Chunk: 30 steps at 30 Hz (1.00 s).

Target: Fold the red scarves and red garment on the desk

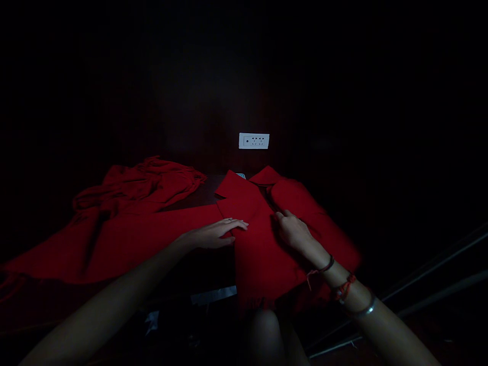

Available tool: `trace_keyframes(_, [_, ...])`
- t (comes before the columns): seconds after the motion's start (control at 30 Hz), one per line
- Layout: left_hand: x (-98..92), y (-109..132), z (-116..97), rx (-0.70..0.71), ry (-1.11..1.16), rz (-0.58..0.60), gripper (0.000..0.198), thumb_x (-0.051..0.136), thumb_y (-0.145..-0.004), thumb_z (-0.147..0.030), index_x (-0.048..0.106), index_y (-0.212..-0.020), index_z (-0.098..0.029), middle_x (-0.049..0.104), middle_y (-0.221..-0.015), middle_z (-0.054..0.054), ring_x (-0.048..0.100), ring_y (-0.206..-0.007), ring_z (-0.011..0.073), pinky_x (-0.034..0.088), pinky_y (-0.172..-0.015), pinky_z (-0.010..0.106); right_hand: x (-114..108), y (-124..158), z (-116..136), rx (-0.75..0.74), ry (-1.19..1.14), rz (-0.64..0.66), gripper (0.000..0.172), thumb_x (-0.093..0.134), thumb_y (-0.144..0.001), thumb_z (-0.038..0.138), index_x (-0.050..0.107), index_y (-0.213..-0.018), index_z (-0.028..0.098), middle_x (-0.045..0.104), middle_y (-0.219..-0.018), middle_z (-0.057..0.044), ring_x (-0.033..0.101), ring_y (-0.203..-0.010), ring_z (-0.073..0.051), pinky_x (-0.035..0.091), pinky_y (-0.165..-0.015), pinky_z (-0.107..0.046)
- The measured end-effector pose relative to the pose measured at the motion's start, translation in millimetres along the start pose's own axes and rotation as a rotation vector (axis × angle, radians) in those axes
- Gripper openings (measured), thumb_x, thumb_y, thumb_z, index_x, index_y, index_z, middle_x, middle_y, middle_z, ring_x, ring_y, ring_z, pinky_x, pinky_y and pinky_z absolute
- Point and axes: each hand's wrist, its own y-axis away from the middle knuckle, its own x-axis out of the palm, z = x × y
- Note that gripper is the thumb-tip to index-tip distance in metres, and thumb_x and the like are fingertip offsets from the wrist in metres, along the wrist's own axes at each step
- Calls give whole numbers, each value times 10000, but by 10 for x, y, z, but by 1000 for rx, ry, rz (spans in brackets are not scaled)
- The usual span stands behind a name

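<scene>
A red cloth (255,244) with a fringed lower edge lies folded at an angle in the middle, one long part stretching to the left. My left hand (219,233) rests on it near the fold, palm down with the fingers stretched out. On the right part of the cloth, my right hand (293,231) has its fingers curled in at the cloth's edge, pinching the red cloth. Bracelets circle my right wrist and forearm.
A crumpled red fringed cloth (152,183) lies at the back left. Behind the cloths, a white socket panel (254,141) is on the dark wall. A knee (266,333) shows at the bottom. The surroundings are very dark.
</scene>
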Motion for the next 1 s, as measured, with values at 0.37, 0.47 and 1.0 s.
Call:
trace_keyframes(0.37, [20, 56, 63, -212, -72, 314, 499, 270, -794, -539, 192, -1259, -375, -67, -1369, 29, -48, -1203, 351, 109, -912, 547, 232, -91, -96, -351, -104, 242, 510, 228, -829, 444, 196, -1294, 239, 130, -1363, -70, 119, -1229, -234, 146, -975, -425])
trace_keyframes(0.47, [-34, 55, 62, -207, -40, 329, 424, 234, -817, -512, 259, -1227, -403, -22, -1374, 1, -34, -1210, 335, 91, -912, 553, 84, -108, -65, -292, -60, 330, 570, 255, -805, 494, 237, -1287, 190, 170, -1347, -117, 133, -1223, -253, 127, -977, -429])
trace_keyframes(1.0, [97, 77, 366, -484, -99, 257, 604, 169, -794, -568, 30, -1303, -274, -7, -1368, 54, 4, -1232, 261, 95, -949, 477, 201, -525, 153, -275, -124, 306, 741, 156, -770, 590, 168, -1300, 73, 81, -1359, -146, 25, -1235, -250, 95, -994, -369])
